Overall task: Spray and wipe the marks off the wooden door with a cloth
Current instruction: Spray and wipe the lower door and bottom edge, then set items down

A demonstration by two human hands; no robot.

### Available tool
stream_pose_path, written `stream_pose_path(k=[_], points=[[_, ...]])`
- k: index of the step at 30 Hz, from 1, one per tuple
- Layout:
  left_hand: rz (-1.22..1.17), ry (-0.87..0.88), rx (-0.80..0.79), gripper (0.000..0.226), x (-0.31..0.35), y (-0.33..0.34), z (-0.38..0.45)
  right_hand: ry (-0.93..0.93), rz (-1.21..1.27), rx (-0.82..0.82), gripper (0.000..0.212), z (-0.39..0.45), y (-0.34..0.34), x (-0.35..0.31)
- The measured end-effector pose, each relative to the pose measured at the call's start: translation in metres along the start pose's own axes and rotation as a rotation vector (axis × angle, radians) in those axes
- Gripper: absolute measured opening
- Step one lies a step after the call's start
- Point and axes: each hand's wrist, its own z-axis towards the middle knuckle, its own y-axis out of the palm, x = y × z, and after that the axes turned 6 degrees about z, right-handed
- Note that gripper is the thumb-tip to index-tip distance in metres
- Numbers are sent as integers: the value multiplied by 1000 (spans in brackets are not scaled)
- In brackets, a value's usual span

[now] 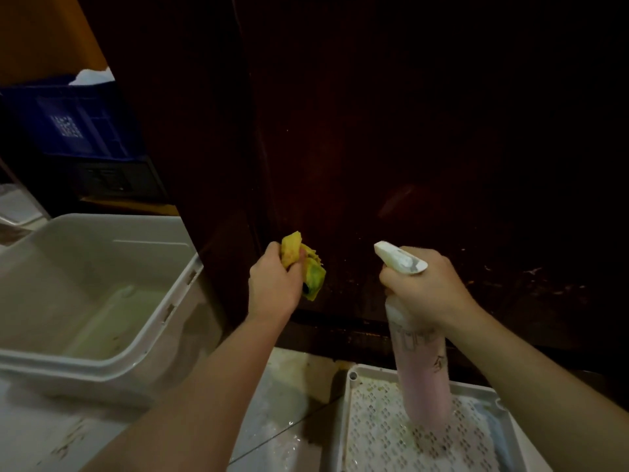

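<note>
Below, spray bottle (422, 376) over perforated tray (371, 434), tub (102, 301) beside

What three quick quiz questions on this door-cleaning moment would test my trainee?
1. True or false: the left hand grips the spray bottle.
2. Which hand holds the yellow cloth? A) left B) right C) neither
3. Fill in: the pale scuff marks sit on the dark wooden door to the ___ of the bottle's nozzle.

Key: 1. False; the right hand holds it, above the white perforated tray. 2. A. 3. Right.
</note>
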Motion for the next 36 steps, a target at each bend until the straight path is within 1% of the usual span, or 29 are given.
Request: stream_pose_path(k=[2,4,6,10,12,14,16,19,21,23,26,29,31,33,36], points=[[57,-12,-42,21,-6,3,-1,32,30,-107,13,-2,-1,2],[91,-19,-58,22,-9,4,-2,48,99,-157,2,-4,1,4],[82,-14,-50,20,-9,5,-2,31,114,-130,6,-5,4,6],[46,22,-26,21,-3,7,-2,-41,24,4,31,-5,10,4],[39,27,-27,20,0,8,-3,-57,-3,29,34,-5,9,3],[19,25,-18,18,1,7,-4,-22,23,18,32,-3,5,5],[11,37,40,13,4,6,-3,16,39,-30,25,-3,2,7],[-26,82,200,8,22,7,0,20,7,-86,14,-5,3,11],[-28,115,265,13,38,14,2,9,-6,-101,12,-7,6,13],[7,159,283,17,48,23,0,-4,-36,-104,14,-6,9,14],[57,212,234,21,49,37,-7,-7,-70,-73,25,-6,14,15],[91,172,151,25,38,46,-15,30,-109,-59,28,-7,17,17],[146,91,79,24,28,51,-20,78,-65,-78,30,-8,18,19],[197,-25,3,19,17,55,-21,112,-34,-126,28,-8,19,21],[233,-221,-109,18,10,56,-17,125,-28,-201,7,-11,19,22]])
